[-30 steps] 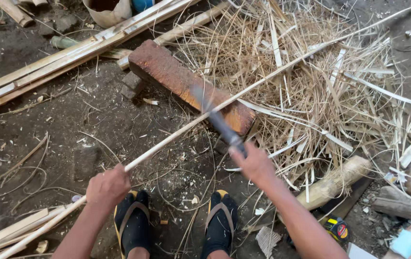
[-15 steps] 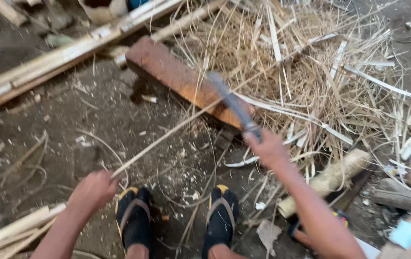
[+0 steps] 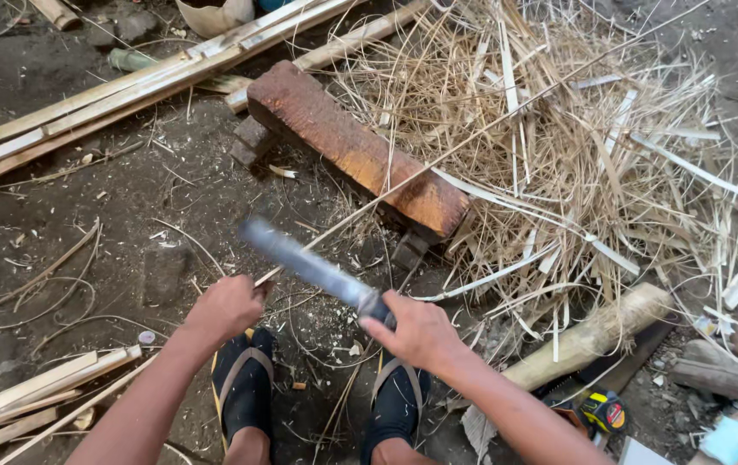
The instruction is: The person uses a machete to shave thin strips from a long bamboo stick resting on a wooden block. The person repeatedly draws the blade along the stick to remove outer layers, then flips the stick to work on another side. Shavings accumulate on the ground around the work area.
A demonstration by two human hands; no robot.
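Observation:
My left hand (image 3: 227,307) grips the near end of a long thin bamboo strip (image 3: 472,142) that runs up and to the right across the brown wooden block (image 3: 356,151). My right hand (image 3: 416,331) holds the handle of a machete (image 3: 304,265), whose blurred blade points left toward my left hand, just above the strip. Both hands hover over my feet in black sandals (image 3: 244,392).
A heap of dry bamboo shavings (image 3: 576,164) lies to the right of the block. Long split bamboo poles (image 3: 127,95) lie at the upper left, more strips (image 3: 33,392) at the lower left. A thick bamboo piece (image 3: 597,331), a tape measure (image 3: 606,413) and scrap wood sit at the lower right.
My left hand slid right along the strip toward the block. The machete swung from pointing up over the block down and left, its blade now close to my left hand.

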